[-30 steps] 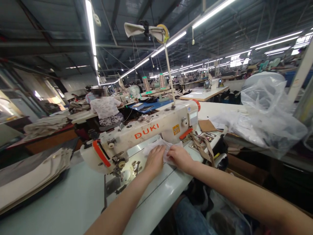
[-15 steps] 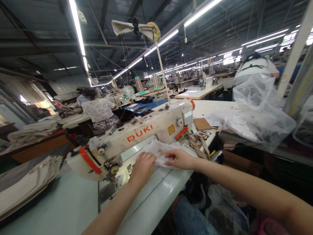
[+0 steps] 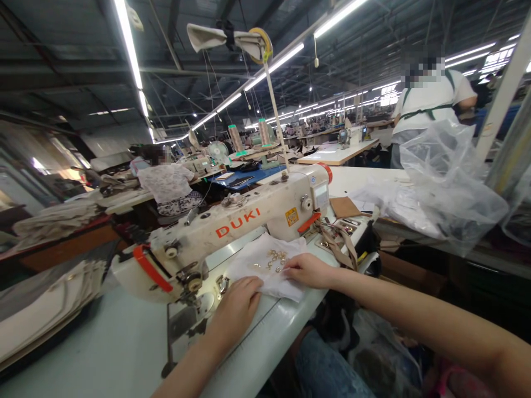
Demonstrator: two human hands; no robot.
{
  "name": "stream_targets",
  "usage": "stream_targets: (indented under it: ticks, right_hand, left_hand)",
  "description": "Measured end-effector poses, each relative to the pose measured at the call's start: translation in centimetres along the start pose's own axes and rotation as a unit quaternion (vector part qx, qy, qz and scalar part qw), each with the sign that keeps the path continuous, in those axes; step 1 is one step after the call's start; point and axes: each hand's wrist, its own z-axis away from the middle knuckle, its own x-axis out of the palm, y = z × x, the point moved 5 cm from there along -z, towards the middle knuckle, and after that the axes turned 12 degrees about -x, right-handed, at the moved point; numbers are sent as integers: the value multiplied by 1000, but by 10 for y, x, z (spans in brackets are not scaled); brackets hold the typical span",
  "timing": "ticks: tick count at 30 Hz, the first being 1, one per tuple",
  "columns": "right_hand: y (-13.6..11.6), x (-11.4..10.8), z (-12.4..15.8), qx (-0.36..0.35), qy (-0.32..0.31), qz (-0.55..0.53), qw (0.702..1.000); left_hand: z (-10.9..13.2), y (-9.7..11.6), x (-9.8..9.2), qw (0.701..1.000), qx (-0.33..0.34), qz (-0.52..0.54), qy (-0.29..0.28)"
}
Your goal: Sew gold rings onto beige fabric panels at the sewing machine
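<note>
Your left hand (image 3: 238,303) lies palm down, fingers together and nearly flat, on the near-left edge of the white cloth (image 3: 253,268). It grips nothing and only presses the cloth onto the table (image 3: 124,342). Position: just in front of the DUKI sewing machine (image 3: 240,221), a little right of its needle end.

Your right hand (image 3: 307,271) rests on the cloth's right edge, in front of the machine's pillar end. The fingers are narrow and drawn together, their tips at the small metal rings (image 3: 276,256) — you cannot tell from this view whether a ring is pinched between them.

The cloth lies spread and wrinkled directly in front of the machine's arm, below the orange lettering. The rings sit in a loose cluster on the cloth's middle, touching it, just beside the tips of your right hand.

Around the machine: the tan webbing straps (image 3: 338,246) lie in a heap just right of its base, near your right wrist. The brown card piece (image 3: 344,207) lies flat to the machine's right, beyond the straps. The clear plastic bag (image 3: 450,182), crumpled, sits well to the right. The thread cones (image 3: 264,132) stand behind the machine.

A seated person (image 3: 168,185) in a pale patterned top is behind the machine's needle end, back turned. A standing person (image 3: 427,99) in a white shirt is far behind and to the right — partly hidden by the bag. The stacked fabric pieces (image 3: 45,309) lie well left of the needle end.
</note>
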Motion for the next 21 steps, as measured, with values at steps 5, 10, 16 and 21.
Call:
stream_targets:
  ticks: [5, 10, 16, 21]
  right_hand:
    - [6, 0, -7, 51, 31, -16, 998]
    - [21, 1, -14, 96, 81, -41, 991]
    - [41, -4, -9, 138, 147, -64, 977]
    - [48, -4, -6, 163, 172, -86, 968]
  left_hand:
    - [3, -5, -2, 997, -22, 46, 64]
    - [-10, 4, -17, 988, -55, 39, 136]
    - [-8, 34, 0, 996, 37, 66, 52]
    - [-5, 38, 16, 996, 41, 76, -30]
